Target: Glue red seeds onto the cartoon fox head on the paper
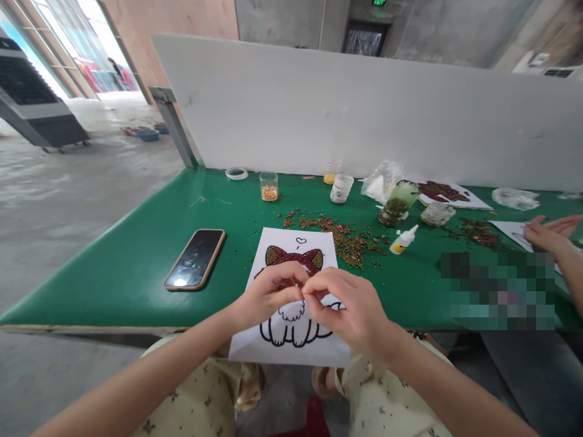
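Note:
A white sheet (268,340) with a cat-like outline drawing lies at the table's front edge; its ears and forehead are filled with green and dark red beans. Over the drawing's middle, my left hand (273,288) and my right hand (348,303) meet at the fingertips. Thumb and forefinger are pinched on each hand, and whatever is between them is too small to make out. Loose green and red beans (348,246) are scattered just behind the sheet. To their right stands a small white glue bottle (404,240) with a yellow label.
A phone (195,260) lies left of the sheet. Behind are a cup of corn kernels (269,188), a white-lined cup (341,189), a tipped green jar (398,204) and a plastic bag (381,182). A white panel (364,121) borders the back. Another person's hand (553,233) is at right.

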`<state>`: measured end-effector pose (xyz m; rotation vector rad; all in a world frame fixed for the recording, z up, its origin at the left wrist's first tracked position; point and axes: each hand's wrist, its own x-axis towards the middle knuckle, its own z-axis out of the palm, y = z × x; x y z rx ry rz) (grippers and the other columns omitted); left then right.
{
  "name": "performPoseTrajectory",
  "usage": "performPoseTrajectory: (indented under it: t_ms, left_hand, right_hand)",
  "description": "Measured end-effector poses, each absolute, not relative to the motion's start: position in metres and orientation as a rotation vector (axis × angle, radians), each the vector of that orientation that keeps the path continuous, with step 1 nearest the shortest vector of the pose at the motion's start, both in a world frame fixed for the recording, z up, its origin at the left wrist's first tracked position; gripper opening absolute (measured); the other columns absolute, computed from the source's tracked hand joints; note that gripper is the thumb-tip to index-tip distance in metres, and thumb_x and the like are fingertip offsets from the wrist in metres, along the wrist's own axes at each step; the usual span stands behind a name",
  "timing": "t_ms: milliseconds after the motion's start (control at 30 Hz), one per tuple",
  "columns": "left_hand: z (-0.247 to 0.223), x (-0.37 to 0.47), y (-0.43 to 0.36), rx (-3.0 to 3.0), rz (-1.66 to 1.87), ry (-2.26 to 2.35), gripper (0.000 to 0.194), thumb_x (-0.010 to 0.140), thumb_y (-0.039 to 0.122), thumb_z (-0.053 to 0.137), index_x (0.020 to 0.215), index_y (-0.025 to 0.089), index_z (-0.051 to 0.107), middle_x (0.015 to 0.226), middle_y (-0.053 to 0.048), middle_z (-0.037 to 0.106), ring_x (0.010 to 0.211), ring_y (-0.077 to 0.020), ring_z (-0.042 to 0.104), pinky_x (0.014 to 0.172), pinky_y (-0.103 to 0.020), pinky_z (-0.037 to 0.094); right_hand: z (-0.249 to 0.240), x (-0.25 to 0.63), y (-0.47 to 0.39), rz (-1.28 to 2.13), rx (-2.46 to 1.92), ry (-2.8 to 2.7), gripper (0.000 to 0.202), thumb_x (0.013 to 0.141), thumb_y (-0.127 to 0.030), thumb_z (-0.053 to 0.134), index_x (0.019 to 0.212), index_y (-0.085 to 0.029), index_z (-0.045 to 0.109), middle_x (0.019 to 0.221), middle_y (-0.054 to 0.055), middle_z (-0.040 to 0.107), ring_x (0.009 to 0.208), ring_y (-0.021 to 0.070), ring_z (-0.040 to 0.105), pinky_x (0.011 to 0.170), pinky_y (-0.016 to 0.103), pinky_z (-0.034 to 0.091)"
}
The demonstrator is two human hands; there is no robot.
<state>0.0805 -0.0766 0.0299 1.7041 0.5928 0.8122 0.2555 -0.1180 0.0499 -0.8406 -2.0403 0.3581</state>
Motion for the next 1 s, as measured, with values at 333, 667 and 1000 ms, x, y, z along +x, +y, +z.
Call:
performPoseTrajectory:
  t_ms: [333,667,1000]
  left_hand:
    - [0.0310,0.0811,-0.0769,1.690,0.800,0.588,0.050,0.076,0.063,0.053,0.078,0.013,0.061,0.078,-0.005,0.058,0.073,-0.0144,0.052,0.066,-0.027,0.043]
    - [0.0312,0.0806,-0.0763,1.672,0.807,0.584,0.050,0.077,0.060,0.054,0.082,0.011,0.062,0.078,-0.006,0.058,0.073,-0.0156,0.053,0.066,-0.028,0.044]
    - [0.0312,0.0824,-0.0760,1.637,0.798,0.593,0.049,0.076,0.060,0.056,0.079,0.012,0.061,0.076,-0.005,0.058,0.073,-0.0156,0.053,0.067,-0.028,0.044]
  right_hand:
    - [0.0532,0.2561,-0.1199,0.385,-0.864,-2.035,0.008,0.084,-0.017,0.049,0.084,-0.022,0.055,0.074,-0.001,0.060,0.062,0.0091,0.053,0.056,0.021,0.045]
    - [0.0548,0.2584,-0.1201,0.380,-0.835,-2.038,0.008,0.085,-0.015,0.049,0.084,-0.022,0.053,0.076,0.000,0.059,0.063,0.0094,0.052,0.056,0.021,0.045]
    - [0.0553,0.2609,-0.1202,0.348,-0.835,-2.029,0.009,0.084,-0.013,0.050,0.085,-0.022,0.053,0.076,0.000,0.060,0.062,0.0091,0.051,0.058,0.022,0.045]
